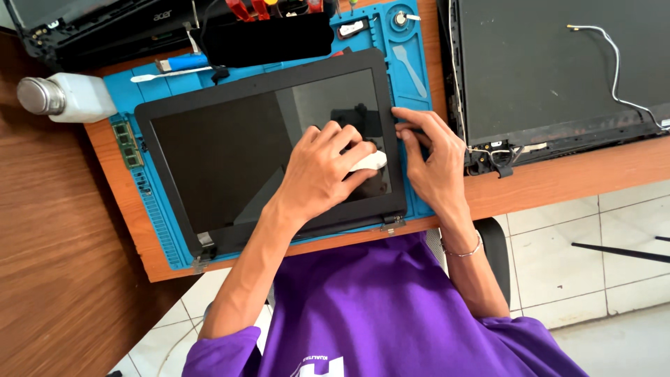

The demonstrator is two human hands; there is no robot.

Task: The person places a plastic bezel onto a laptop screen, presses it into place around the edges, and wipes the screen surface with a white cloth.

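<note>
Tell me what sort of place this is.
Probably a laptop repair bench: a detached laptop screen panel lies on a blue repair mat, a second opened laptop lid with loose cables sits beside it, and screwdrivers stand behind.
</note>
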